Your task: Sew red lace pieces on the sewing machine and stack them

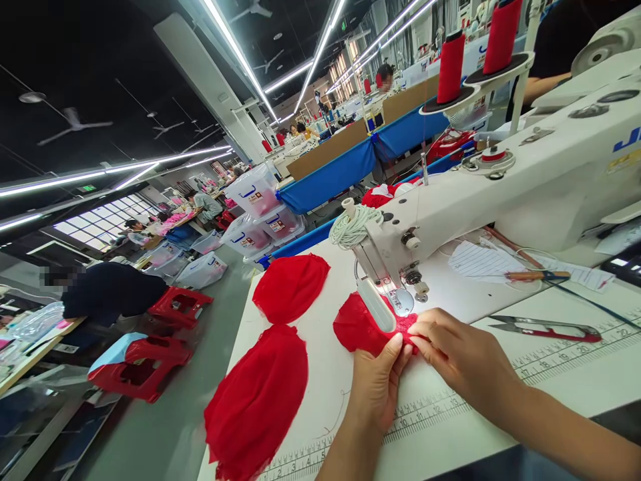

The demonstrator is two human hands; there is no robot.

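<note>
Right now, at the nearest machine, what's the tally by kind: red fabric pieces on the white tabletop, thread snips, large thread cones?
Red fabric pieces: 3
Thread snips: 1
Large red thread cones: 2
Total: 6

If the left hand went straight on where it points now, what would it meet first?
Beyond the red fabric it holds, the left hand would probably first meet the sewing machine, around its round clear disc; depth is unclear.
</note>
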